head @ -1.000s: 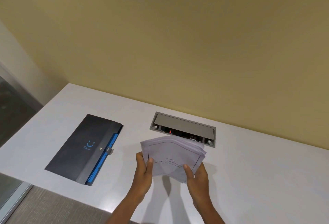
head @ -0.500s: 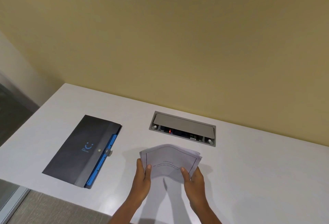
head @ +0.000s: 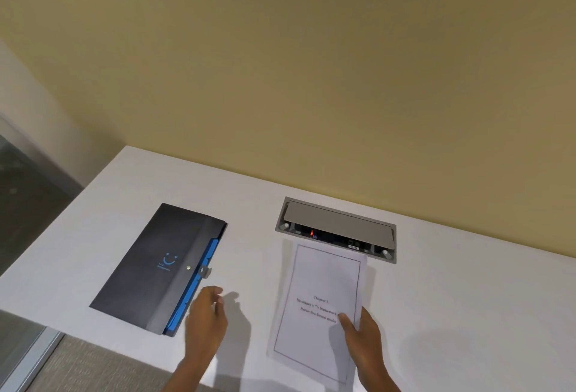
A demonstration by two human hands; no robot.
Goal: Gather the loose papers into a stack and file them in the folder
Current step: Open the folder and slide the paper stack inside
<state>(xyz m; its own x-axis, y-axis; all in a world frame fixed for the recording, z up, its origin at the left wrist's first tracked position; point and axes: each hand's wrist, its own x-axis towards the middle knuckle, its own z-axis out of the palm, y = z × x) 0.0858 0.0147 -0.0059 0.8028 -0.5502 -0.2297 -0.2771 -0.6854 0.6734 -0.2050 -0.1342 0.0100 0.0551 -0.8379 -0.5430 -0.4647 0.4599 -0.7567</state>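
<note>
A stack of white printed papers (head: 321, 285) lies flat on the white table (head: 467, 313), its top sheet showing a thin border and a few lines of text. My right hand (head: 363, 334) grips the stack's right edge, thumb on top. My left hand (head: 205, 318) hovers empty, fingers apart, just right of the dark grey folder (head: 149, 267). The folder lies shut on the left with a blue smiley logo, blue tabs along its right edge and a small clasp.
A grey cable box (head: 338, 229) with a raised lid is set into the table just beyond the papers' far end. A yellow wall (head: 311, 64) rises behind. The table's front edge runs near my wrists, with floor at lower left.
The upright, curved stack has been laid flat on the table. My left hand let go of it and moved left toward the folder; my right hand still holds the papers.
</note>
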